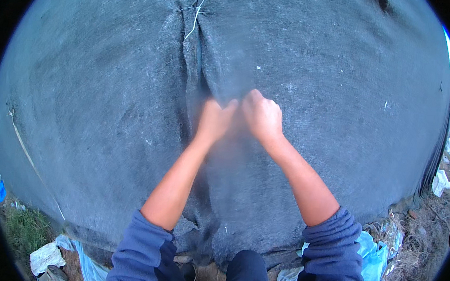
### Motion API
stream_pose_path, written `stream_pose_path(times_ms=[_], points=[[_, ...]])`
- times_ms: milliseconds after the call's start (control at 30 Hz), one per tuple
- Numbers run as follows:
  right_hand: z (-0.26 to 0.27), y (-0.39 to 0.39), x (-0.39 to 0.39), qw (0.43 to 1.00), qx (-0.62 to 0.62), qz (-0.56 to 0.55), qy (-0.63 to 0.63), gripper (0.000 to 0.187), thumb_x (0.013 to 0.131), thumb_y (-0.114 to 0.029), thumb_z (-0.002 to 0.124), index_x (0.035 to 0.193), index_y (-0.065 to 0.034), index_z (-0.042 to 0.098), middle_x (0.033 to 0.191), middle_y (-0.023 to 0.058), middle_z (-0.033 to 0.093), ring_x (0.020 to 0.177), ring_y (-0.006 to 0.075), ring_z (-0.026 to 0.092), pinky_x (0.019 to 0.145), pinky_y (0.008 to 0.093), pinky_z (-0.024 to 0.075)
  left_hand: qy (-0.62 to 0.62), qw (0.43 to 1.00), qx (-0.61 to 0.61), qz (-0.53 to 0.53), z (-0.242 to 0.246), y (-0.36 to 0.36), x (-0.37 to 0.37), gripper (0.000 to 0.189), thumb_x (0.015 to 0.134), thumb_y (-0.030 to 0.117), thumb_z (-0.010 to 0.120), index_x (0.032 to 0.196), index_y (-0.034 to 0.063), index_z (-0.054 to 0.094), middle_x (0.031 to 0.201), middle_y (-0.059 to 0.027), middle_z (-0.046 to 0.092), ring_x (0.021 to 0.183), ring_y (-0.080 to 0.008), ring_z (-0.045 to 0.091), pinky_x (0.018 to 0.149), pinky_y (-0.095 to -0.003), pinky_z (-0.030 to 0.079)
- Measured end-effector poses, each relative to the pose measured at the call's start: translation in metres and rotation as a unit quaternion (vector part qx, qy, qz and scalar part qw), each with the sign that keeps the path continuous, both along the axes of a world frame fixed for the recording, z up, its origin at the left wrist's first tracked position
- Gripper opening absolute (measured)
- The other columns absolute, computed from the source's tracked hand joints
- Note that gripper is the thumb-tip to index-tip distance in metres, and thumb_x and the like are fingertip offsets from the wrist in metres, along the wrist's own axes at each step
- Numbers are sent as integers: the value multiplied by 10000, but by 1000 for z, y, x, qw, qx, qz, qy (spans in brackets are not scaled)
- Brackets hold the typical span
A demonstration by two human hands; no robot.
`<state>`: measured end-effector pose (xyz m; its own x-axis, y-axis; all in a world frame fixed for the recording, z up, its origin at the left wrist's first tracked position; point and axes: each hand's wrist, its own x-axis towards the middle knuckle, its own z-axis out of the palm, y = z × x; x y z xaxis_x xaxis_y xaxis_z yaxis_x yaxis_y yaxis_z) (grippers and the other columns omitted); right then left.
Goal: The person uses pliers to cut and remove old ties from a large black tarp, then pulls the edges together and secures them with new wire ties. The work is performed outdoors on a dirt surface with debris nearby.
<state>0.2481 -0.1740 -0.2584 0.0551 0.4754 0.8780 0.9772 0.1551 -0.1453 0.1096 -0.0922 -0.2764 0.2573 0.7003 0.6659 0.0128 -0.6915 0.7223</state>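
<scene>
A large dark grey-blue fabric sheet (328,120) hangs in front of me, with a vertical overlapping fold running down its middle. My left hand (214,118) is at this fold, blurred, its thumb pointing towards the other hand; what its fingers grip is hidden. Close to its right is my right hand (263,113), curled against the sheet, back of the hand towards me; any thing within its fingers cannot be seen. Above both hands, a thin pale cord (197,15) is knotted where the fabric gathers.
Another pale cord (28,154) runs down the sheet at the left. At the sheet's foot lie a whitish stone (46,258), bluish plastic sheeting (373,260) and dry grass (417,248). Green grass (25,226) grows at the lower left. My knee (247,273) is near the fabric's lower edge.
</scene>
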Motion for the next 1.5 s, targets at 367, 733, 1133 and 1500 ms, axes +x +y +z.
stream_pose_path(times_ms=[367,733,1133,1500], points=[[0,16,0,992,-25,30,120,227,988,-224,618,980,-7,686,901,295,742,912,512,728,834,608,571,-21,997,68,26,-2,3,6,438,1000,303,691,957,-131,727,794,-152,763,785,-158,697,740,-404,558],[14,18,8,995,-76,31,64,221,962,-205,624,934,1,700,923,278,751,947,491,737,847,593,581,73,990,64,106,3,-1,-2,498,985,328,714,827,-143,679,646,-199,669,679,-144,657,661,-439,540],[23,11,9,993,-111,22,31,150,899,-169,660,969,-54,727,894,230,765,893,444,760,815,577,597,36,996,75,36,4,1,-4,422,995,296,707,1102,-111,741,962,-247,799,917,-227,767,851,-418,568],[16,20,-2,998,-57,-25,-27,225,890,-211,738,1000,-14,732,927,222,795,896,378,801,777,501,638,111,987,29,110,0,2,-8,447,1011,305,702,977,-139,722,821,-225,767,829,-158,683,774,-414,548]])
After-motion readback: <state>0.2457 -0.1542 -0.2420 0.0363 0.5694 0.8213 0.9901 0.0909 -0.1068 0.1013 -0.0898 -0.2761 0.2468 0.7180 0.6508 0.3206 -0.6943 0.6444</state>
